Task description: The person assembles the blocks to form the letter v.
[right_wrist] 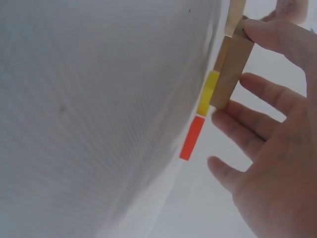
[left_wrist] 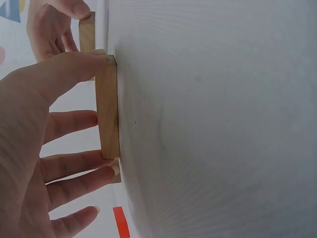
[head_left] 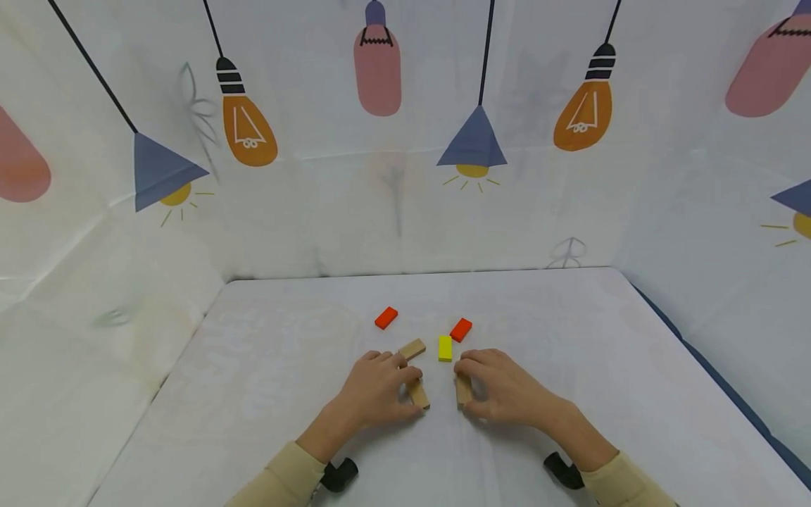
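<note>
My left hand (head_left: 376,391) holds a plain wooden block (head_left: 419,395) by its ends, thumb at the near end and fingertips at the far end. The left wrist view shows this block (left_wrist: 107,111) lying along the table surface. My right hand (head_left: 507,391) grips a second wooden block (head_left: 464,391) the same way; in the right wrist view that block (right_wrist: 232,74) spans from thumb to fingertips. A third wooden block (head_left: 412,349) lies just beyond the left fingers. Ahead of the right hand is a yellow block (head_left: 445,348).
Two red blocks lie farther back: one red block (head_left: 386,317) to the left, another red block (head_left: 461,329) by the yellow one's far corner. All sit on a white-covered table (head_left: 285,338). White cloth walls (head_left: 317,211) printed with lamps rise behind and at the sides.
</note>
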### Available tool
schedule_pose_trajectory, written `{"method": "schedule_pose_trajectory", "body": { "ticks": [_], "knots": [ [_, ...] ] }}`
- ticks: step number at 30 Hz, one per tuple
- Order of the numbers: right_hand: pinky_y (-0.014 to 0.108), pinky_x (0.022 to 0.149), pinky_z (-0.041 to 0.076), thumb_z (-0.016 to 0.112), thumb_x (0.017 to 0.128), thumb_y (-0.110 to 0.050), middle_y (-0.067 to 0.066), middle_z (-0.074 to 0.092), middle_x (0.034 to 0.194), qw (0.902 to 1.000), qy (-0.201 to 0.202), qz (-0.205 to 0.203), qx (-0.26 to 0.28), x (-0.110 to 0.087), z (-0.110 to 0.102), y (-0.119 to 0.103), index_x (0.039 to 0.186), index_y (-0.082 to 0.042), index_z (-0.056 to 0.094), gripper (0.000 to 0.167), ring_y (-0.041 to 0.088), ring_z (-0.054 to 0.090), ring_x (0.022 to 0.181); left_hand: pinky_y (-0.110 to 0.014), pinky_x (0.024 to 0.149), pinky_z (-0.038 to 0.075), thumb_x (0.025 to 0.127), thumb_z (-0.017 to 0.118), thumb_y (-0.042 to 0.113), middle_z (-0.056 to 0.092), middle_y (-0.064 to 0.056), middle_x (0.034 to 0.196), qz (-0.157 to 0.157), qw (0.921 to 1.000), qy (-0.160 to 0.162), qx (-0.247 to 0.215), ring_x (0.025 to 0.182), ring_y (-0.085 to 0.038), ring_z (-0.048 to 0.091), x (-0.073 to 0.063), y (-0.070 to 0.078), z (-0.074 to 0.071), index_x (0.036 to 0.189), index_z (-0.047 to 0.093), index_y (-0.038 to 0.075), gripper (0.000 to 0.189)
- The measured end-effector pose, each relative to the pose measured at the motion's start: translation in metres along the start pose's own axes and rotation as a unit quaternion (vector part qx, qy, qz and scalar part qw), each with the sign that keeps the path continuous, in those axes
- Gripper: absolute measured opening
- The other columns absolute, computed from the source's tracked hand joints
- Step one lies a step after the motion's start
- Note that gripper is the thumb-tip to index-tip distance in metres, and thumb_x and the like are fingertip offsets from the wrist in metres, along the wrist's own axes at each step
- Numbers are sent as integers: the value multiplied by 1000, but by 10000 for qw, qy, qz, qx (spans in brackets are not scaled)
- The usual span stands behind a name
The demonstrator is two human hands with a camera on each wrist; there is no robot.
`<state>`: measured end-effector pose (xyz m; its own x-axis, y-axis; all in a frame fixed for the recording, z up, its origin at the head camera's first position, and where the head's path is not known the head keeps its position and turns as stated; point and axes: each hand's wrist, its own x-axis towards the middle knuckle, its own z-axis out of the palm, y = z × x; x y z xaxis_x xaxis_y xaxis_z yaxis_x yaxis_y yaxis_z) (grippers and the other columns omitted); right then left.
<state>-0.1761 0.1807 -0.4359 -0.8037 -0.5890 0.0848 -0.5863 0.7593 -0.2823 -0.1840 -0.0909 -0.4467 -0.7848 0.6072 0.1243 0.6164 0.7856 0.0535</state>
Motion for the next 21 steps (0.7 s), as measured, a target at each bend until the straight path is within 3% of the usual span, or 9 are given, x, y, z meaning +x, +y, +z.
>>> {"method": "schedule_pose_trajectory", "body": {
  "ticks": [21],
  "knots": [
    [45, 108, 39, 76, 80, -45, -6, 63, 120, 9990, 251, 59, -354, 8, 8, -10, 118, -21, 64, 47, 17, 56, 115, -43, 98, 47, 76, 71, 69, 64, 12, 104, -56, 9997, 189, -111, 94, -12, 61, -3, -1, 1, 116, 67, 32, 55]
  ]
}}
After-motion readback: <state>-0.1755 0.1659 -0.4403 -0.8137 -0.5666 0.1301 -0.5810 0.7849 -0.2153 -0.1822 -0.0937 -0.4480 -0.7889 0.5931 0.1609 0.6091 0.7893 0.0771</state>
